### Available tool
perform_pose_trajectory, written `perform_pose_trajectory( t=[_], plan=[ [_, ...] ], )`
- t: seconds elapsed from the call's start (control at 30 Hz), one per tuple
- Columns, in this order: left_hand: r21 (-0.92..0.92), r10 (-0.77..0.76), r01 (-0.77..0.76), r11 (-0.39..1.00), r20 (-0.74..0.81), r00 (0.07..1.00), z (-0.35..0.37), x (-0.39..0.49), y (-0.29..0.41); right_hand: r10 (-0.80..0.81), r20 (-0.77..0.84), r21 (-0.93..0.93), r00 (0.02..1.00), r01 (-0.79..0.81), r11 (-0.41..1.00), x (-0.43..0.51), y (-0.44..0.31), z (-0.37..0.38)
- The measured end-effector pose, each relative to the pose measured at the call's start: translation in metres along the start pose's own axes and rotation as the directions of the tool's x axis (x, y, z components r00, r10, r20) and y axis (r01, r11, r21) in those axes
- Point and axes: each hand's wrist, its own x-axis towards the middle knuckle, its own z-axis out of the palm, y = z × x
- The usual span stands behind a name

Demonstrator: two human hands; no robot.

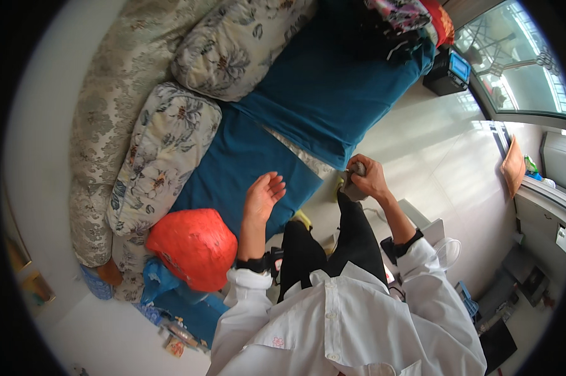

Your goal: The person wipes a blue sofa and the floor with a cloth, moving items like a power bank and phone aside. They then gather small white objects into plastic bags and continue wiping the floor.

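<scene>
My right hand (368, 176) grips a crumpled grey-brown cloth (353, 189), part of it bulging up out of my fist and the rest hanging below. This hand is over my right foot, close to the corner of a teal sofa cover (341, 141). My left hand (265, 192) holds nothing; its fingers are slightly curled and its palm faces inward. Beneath it lies a flat teal seat cover (250, 155). A full red plastic bag (193, 246) rests on the sofa left of my left wrist.
Two floral cushions (167, 150) line the sofa back (104, 94). A blue plastic bag (158, 279) sits beside the red one. Folded clothes (400, 16) are heaped at the far end. A black box-shaped device (445, 75) stands on the pale floor (433, 155) by the glass door (522, 70).
</scene>
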Motion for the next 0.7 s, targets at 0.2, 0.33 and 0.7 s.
perform_pose_trajectory(
  t=[0.2, 0.33, 0.7],
  plan=[
    [0.105, -0.124, 0.138, 0.985, -0.128, 0.984, -0.006, 0.124, -0.047, 0.260, 0.110, -0.501, 0.959, -0.172, 0.848, 0.048, 0.110, 0.039],
    [0.184, -0.168, 0.212, 0.960, -0.227, 0.959, -0.028, 0.207, -0.083, 0.325, 0.083, -0.695, 0.942, -0.179, 0.697, 0.072, 0.169, 0.076],
    [0.414, 0.037, 0.222, 0.883, -0.533, 0.845, -0.031, 0.325, -0.140, 0.168, -0.058, -0.831, 0.984, -0.141, 0.538, 0.105, 0.253, 0.164]
  ],
)
